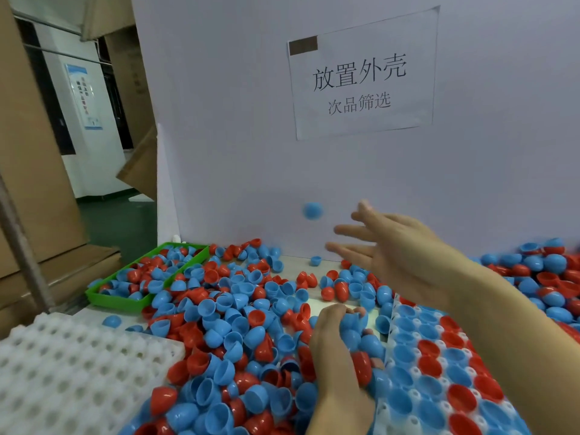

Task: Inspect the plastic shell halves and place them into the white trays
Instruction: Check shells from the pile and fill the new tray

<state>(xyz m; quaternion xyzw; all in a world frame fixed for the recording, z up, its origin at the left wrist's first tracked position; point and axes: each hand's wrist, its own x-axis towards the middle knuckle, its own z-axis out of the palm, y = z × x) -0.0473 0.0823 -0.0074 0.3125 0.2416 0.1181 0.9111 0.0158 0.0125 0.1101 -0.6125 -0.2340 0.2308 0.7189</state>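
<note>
Flinging a round blue plastic shell half [312, 210] airborne beyond the filled white tray [417, 370], the right hand [398, 255] is splayed empty, probably rejecting it; the left hand [337, 346] clutches several shells beside that tray.

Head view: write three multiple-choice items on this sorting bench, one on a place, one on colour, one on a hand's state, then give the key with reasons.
1. Where is the green bin?
A. At the far left of the pile
B. On the filled tray
C. Under the paper sign

2. What colours are the loose shell halves?
A. Green and white
B. Blue and red
C. Yellow and black

3. What is the right hand doing?
A. Gripping a red shell
B. Resting flat on the empty white tray
C. Raised, fingers spread, holding nothing

Key: 1 A, the bin sits left of the heap, beyond the empty white tray. 2 B, only blue and red halves show in the pile. 3 C, its fingers are straight and apart above the bench, with a blue shell in the air beside it, while the left hand grips several shells.
</note>
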